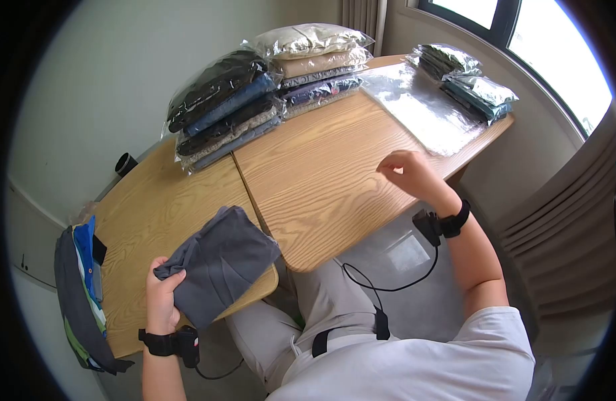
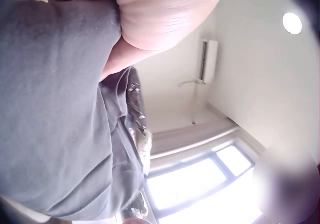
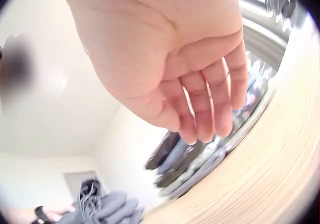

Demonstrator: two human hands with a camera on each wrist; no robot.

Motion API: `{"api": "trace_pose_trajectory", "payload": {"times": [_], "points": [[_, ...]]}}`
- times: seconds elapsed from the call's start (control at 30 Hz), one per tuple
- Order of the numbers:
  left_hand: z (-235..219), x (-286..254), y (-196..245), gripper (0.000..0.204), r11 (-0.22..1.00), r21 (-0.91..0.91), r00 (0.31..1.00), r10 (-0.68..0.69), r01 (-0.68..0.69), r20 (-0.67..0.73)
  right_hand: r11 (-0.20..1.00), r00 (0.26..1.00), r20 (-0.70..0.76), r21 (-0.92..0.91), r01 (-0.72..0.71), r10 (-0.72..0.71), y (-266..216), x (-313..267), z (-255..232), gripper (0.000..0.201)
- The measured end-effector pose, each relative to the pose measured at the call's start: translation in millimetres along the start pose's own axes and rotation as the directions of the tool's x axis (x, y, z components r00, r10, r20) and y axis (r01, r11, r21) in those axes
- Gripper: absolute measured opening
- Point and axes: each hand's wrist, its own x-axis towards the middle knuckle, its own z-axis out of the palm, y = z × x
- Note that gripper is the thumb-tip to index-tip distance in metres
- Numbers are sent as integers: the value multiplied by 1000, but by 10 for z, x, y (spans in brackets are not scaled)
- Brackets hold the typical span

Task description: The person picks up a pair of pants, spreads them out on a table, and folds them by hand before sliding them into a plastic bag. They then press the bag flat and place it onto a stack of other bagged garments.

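Left grip (image 1: pixel 163 296) holds one grey cloth (image 1: pixel 221 267) (two tall stacks (image 1: pixel 226 110) beyond).

we see a dark grey cloth (image 1: pixel 224 264) at the lower left of the head view and a tan, wood-grained table (image 1: pixel 321 174) across its middle. at upper centre we find a cream garment (image 1: pixel 313 40); left of it, a black garment (image 1: pixel 218 87) over a blue garment (image 1: pixel 234 103). we note teal fabric (image 1: pixel 476 103) upper right, black wristbands (image 1: pixel 457 219) and a white shirt (image 1: pixel 421 361).

Cloth (image 1: pixel 221 267) is held over the counter's (image 1: pixel 321 180) near edge; bagged stacks (image 1: pixel 231 97) are set behind, plastic sheets (image 1: pixel 425 113) far right, loose garments (image 1: pixel 74 284) left.
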Motion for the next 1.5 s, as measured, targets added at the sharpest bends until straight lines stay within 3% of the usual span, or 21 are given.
{"api": "trace_pose_trajectory", "payload": {"times": [0.03,0.1,0.2,0.27,0.4,0.47,0.57,0.67,0.77,0.8,0.83,0.9,1.03,1.1,1.13,1.2,1.23,1.3,1.37,1.43,1.5], "points": [[-106,89,-192,28,991,-36,989,-127,125,-72,985,986,-86,-78,-152,145,275,111,-78,13],[-291,191,-517,29,956,-141,958,-272,259,-89,918,948,-289,-326,-226,131,861,259,-209,27],[-282,160,-449,29,945,-182,959,-282,273,-28,830,922,-321,-438,-346,216,1371,372,-344,34],[-300,156,-471,29,949,-172,962,-271,263,-20,746,885,-148,-487,-453,441,1414,411,-405,28],[-288,134,-466,30,948,-183,964,-267,259,-20,755,904,-160,-502,-421,397,1747,526,-441,21],[-286,137,-467,30,955,-174,968,-249,240,-32,756,879,-244,-450,-476,409,1929,551,-437,18],[-285,133,-468,30,952,-187,968,-249,241,-22,793,855,-286,-331,-512,433,1840,535,-473,18],[-290,124,-469,29,950,-195,968,-251,242,-22,755,860,-393,-438,-487,326,1645,536,-400,18],[-280,120,-474,29,955,-190,971,-238,227,-36,774,899,-340,-475,-418,277,1882,523,-329,20],[-282,121,-477,29,955,-193,971,-237,226,-37,694,858,-263,-506,-512,441,1808,590,-365,22],[-286,122,-482,29,956,-192,972,-232,222,-31,695,860,-262,-508,-509,438,1749,596,-389,22],[-287,118,-487,29,956,-194,973,-229,219,-26,684,809,-390,-438,-583,439,1678,577,-410,19],[-301,125,-502,31,958,-190,975,-222,212,-30,718,795,-485,-397,-572,365,1791,530,-432,19],[-321,133,-530,32,962,-177,975,-217,206,-42,799,793,-322,-151,-582,517,1908,531,-479,20],[-328,137,-544,33,964,-177,976,-212,200,-50,800,795,-321,-152,-580,515,1965,514,-487,20],[-325,129,-540,33,965,-179,977,-207,194,-56,753,723,-240,340,-563,648,2010,465,-502,19],[-311,122,-521,33,962,-190,977,-210,197,-47,754,723,-242,338,-563,647,1995,445,-518,19],[-298,116,-513,33,959,-203,977,-210,198,-38,699,649,-336,560,-445,682,1921,405,-562,18],[-308,114,-534,31,962,-202,978,-199,183,-59,668,660,-311,631,-395,684,1790,384,-630,23],[-317,113,-545,31,963,-208,982,-185,172,-41,621,763,-256,748,-232,593,1545,389,-671,26],[-319,113,-553,30,963,-214,984,-176,164,-37,592,792,-234,783,-190,564,1101,397,-609,23]]}}
